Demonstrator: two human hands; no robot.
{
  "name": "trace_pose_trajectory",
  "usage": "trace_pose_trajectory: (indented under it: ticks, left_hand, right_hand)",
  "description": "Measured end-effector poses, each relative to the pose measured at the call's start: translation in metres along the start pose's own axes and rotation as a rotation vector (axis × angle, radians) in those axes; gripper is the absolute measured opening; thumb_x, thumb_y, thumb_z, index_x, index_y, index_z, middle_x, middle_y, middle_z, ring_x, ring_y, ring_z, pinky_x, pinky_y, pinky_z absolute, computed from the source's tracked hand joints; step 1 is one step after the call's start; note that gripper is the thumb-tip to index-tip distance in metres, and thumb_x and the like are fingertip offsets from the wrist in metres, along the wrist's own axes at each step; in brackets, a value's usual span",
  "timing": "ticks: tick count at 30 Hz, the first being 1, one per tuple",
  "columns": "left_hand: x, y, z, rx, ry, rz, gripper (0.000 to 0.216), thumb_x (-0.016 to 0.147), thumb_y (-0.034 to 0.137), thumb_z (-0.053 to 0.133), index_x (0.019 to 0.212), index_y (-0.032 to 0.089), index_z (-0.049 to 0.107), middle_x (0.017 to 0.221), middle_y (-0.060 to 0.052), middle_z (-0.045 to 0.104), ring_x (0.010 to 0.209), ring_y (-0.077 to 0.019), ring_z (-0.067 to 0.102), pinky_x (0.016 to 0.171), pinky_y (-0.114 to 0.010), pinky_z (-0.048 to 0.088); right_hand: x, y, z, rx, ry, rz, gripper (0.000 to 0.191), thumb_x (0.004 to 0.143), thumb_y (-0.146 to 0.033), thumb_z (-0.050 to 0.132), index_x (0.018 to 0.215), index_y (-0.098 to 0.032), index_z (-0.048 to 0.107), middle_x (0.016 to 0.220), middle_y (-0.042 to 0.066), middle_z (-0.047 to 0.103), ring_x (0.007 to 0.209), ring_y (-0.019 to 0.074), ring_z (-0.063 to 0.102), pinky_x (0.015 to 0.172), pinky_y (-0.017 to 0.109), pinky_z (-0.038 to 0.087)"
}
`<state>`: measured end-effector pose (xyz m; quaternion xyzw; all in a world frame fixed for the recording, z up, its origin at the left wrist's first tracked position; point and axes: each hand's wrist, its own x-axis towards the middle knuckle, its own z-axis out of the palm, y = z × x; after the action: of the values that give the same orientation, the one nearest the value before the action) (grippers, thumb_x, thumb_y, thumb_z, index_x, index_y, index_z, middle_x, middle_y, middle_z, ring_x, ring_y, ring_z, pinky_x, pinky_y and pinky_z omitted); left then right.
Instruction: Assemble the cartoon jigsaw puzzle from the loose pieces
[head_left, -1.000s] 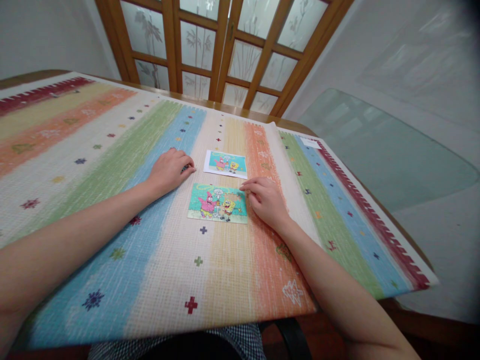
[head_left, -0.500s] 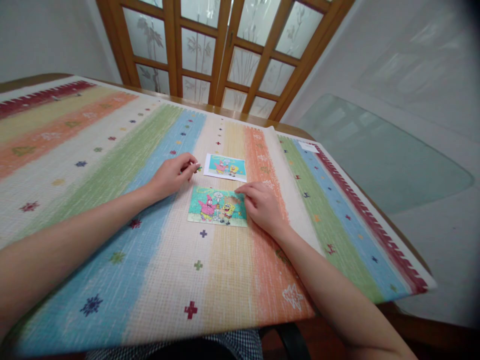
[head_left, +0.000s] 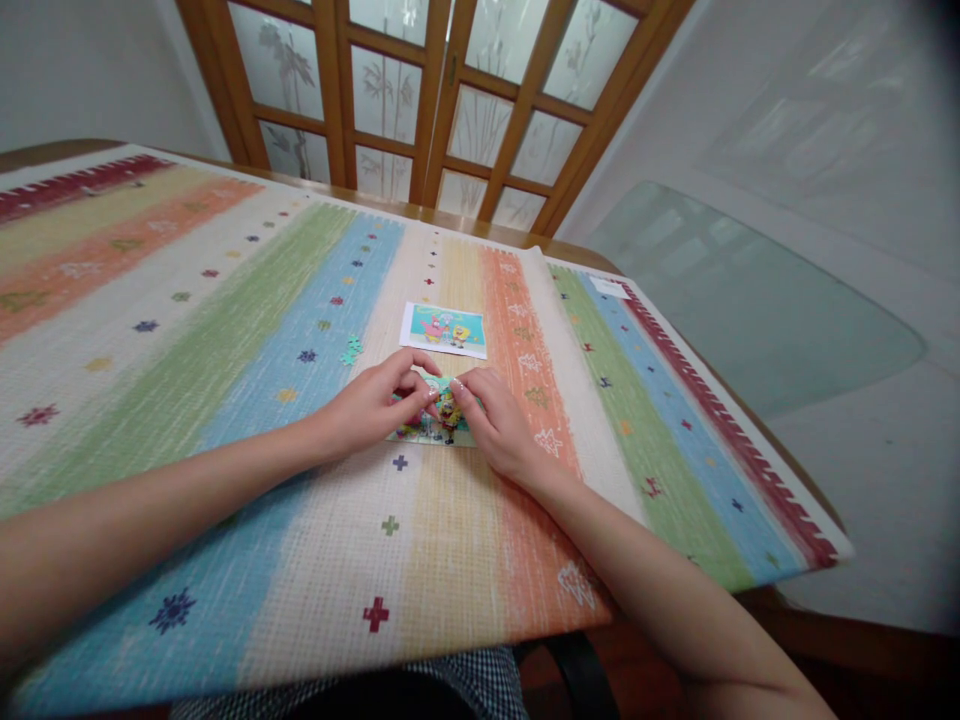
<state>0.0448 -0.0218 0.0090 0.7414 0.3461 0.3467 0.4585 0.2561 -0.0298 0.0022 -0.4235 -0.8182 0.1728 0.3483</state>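
My left hand (head_left: 386, 402) is over the left part of the jigsaw puzzle (head_left: 465, 436), thumb and fingers pinched near its upper middle. A puzzle piece seems to be in that pinch, mostly hidden by the fingertips. From the right, my right hand (head_left: 496, 418) reaches over the puzzle, its thumb and curled fingers closed close to the left fingertips; what they hold, if anything, is hidden. The puzzle lies flat and shows cartoon figures on teal, its top and sides largely covered by my hands. Beyond it lies a printed picture card (head_left: 448, 330) with the same scene.
Several loose teal puzzle pieces (head_left: 351, 349) lie left of the card. A striped tablecloth (head_left: 315, 560) covers the table. A small white label (head_left: 610, 288) is at the far right. Beyond the table stand wooden doors (head_left: 431, 110) with frosted panes.
My left hand has moved right and toward me, from beside the card onto the puzzle, uncovering the loose pieces. My right hand has shifted slightly left, and its fingers have curled in.
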Motion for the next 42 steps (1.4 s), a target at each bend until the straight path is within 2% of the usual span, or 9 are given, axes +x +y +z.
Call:
trace_pose_trajectory:
  ticks: [7,12,19,27,42]
  left_hand:
    - [-0.003,0.004,0.004,0.073,-0.025,0.031,0.024,0.098,0.030,0.052,0.120,0.022,0.047,0.082,0.001,0.071,0.077,-0.0161,0.068,0.071,-0.029,0.051]
    - [-0.005,-0.009,-0.006,0.299,-0.002,0.103,0.022,0.099,0.027,0.049,0.120,0.021,0.052,0.094,-0.003,0.070,0.085,-0.0176,0.067,0.078,-0.033,0.051]
    - [-0.005,-0.019,-0.012,0.570,-0.046,0.246,0.017,0.099,0.027,0.051,0.111,0.019,0.060,0.105,-0.008,0.065,0.103,-0.0237,0.059,0.092,-0.040,0.047]
    - [-0.005,-0.023,-0.004,0.621,-0.109,0.253,0.024,0.103,0.029,0.042,0.117,0.018,0.058,0.115,-0.012,0.062,0.114,-0.0259,0.055,0.102,-0.045,0.045]
    - [-0.005,-0.023,-0.004,0.651,-0.119,0.243,0.025,0.100,0.026,0.044,0.119,0.018,0.058,0.117,-0.012,0.063,0.116,-0.0269,0.055,0.104,-0.045,0.044]
  right_hand:
    - [0.000,0.001,0.003,0.179,0.077,0.030,0.038,0.104,-0.049,0.045,0.079,-0.023,0.056,0.082,0.003,0.061,0.083,0.0190,0.057,0.078,0.033,0.044]
    - [0.001,0.017,-0.003,0.168,0.140,0.106,0.040,0.100,-0.052,0.053,0.075,-0.022,0.061,0.078,0.003,0.064,0.081,0.0198,0.059,0.078,0.035,0.044]
    - [0.003,0.031,-0.005,0.016,-0.016,0.052,0.041,0.099,-0.052,0.056,0.071,-0.022,0.063,0.075,0.003,0.063,0.082,0.0206,0.057,0.079,0.036,0.042]
    - [0.004,0.025,0.005,-0.166,-0.206,-0.018,0.026,0.099,-0.037,0.062,0.078,-0.022,0.067,0.081,0.004,0.065,0.088,0.0214,0.056,0.083,0.037,0.039]
    - [0.005,0.025,0.003,-0.192,-0.245,-0.047,0.031,0.103,-0.040,0.053,0.082,-0.021,0.066,0.085,0.005,0.065,0.091,0.0219,0.053,0.082,0.037,0.036]
